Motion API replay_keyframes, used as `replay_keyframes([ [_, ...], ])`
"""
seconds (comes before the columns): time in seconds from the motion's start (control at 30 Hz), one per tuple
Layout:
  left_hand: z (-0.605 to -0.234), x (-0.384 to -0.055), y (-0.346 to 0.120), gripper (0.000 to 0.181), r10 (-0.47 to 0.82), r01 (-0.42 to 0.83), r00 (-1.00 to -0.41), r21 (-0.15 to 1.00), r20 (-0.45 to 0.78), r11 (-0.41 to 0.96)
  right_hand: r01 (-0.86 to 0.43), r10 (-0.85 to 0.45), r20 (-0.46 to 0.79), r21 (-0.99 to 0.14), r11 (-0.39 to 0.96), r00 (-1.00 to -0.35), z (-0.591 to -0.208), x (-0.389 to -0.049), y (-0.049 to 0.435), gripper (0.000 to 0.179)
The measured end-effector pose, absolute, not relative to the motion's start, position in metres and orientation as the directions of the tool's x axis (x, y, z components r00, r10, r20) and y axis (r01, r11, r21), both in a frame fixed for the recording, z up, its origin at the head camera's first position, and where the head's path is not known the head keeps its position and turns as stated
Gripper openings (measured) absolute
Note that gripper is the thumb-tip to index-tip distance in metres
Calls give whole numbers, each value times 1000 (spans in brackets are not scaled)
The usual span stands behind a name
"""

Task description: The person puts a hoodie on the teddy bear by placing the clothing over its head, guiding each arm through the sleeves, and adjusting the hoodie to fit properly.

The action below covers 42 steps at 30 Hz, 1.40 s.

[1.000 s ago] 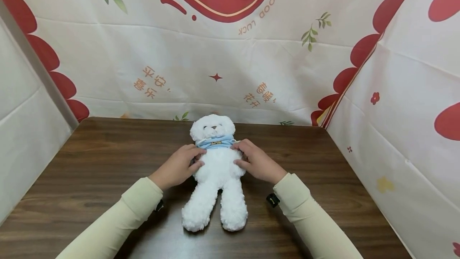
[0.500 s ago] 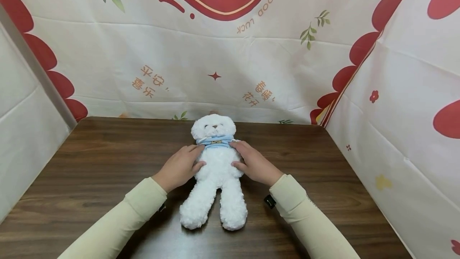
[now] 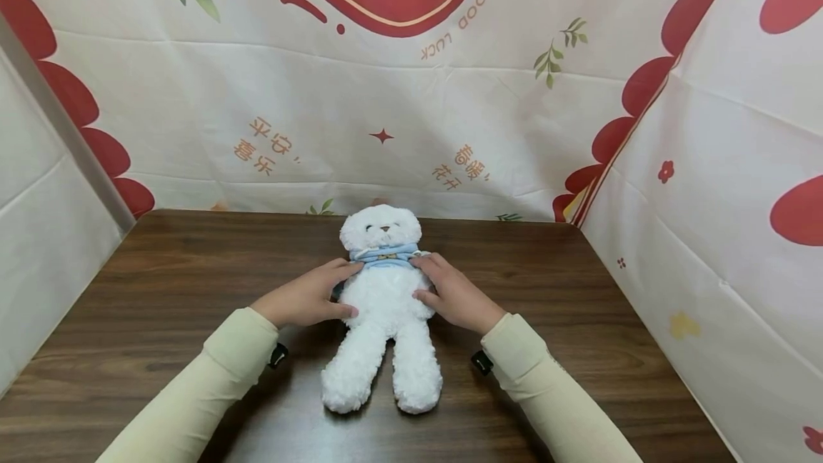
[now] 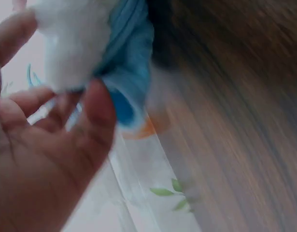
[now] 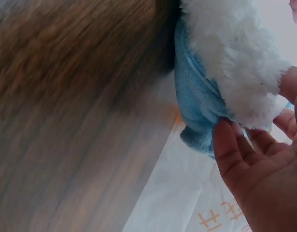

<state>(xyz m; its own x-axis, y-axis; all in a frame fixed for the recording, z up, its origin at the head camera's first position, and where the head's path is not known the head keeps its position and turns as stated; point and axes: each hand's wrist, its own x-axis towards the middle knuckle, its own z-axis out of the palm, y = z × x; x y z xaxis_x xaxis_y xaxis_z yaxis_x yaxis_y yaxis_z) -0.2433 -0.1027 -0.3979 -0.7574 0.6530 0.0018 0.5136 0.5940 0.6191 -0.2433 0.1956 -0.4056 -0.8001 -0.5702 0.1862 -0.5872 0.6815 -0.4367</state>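
A white plush teddy bear (image 3: 383,295) lies on its back on the table, head away from me and legs toward me. Its small light-blue shirt (image 3: 386,256) is bunched around the neck and upper chest. My left hand (image 3: 308,296) is at the bear's left-hand edge in the head view, thumb spread from the fingers and touching the belly. Its index finger meets the shirt in the blurred left wrist view. On the opposite side, my right hand (image 3: 459,295) holds the bear, thumb against the white fur (image 5: 237,58) and fingers at the shirt's hem (image 5: 206,121).
Beneath the bear is a dark wood-grain table (image 3: 193,270). A printed white cloth (image 3: 321,106) hangs behind its far edge. Another white cloth panel (image 3: 720,234) runs along the right side, and a pale panel (image 3: 51,184) along the left.
My left hand has shifted a little left, and its thumb has slid down the belly, spreading away from the fingers. The right hand and the bear have hardly moved.
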Motion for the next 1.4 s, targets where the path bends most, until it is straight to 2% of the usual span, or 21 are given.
replay_keyframes([
  [0.1,-401,-241,-93,81,610,524,-791,560,41,642,-577,-559,184,-441,688,-808,-407,-244,191,43],
  [0.23,-406,-238,-84,65,570,553,-810,508,138,661,-572,-543,210,-464,677,-813,-411,-242,188,23],
  [0.3,-407,-236,-82,53,568,573,-803,493,180,654,-584,-539,242,-461,668,-807,-414,-242,188,18],
  [0.4,-408,-233,-80,38,558,604,-793,445,245,662,-611,-540,290,-443,656,-790,-415,-240,186,24],
  [0.57,-412,-228,-79,34,562,652,-758,351,331,672,-642,-547,338,-367,673,-766,-411,-234,182,29],
  [0.63,-411,-226,-80,29,572,667,-744,341,345,662,-642,-554,326,-352,681,-766,-408,-232,184,23],
  [0.73,-408,-223,-87,21,590,678,-735,372,335,633,-611,-561,248,-403,682,-790,-403,-229,193,10],
  [0.83,-406,-220,-93,28,610,683,-728,410,313,604,-577,-573,166,-460,675,-803,-399,-225,202,28],
  [0.9,-407,-219,-94,28,613,685,-725,411,313,601,-584,-584,159,-457,671,-796,-400,-224,203,35],
  [1.07,-416,-220,-84,15,571,688,-723,328,389,648,-654,-586,291,-346,672,-756,-409,-225,192,20],
  [1.27,-418,-221,-71,22,543,688,-670,149,506,710,-636,-537,412,-149,757,-736,-407,-219,181,35],
  [1.4,-415,-223,-69,21,517,670,-648,96,559,736,-565,-487,447,-50,824,-750,-403,-217,175,42],
])
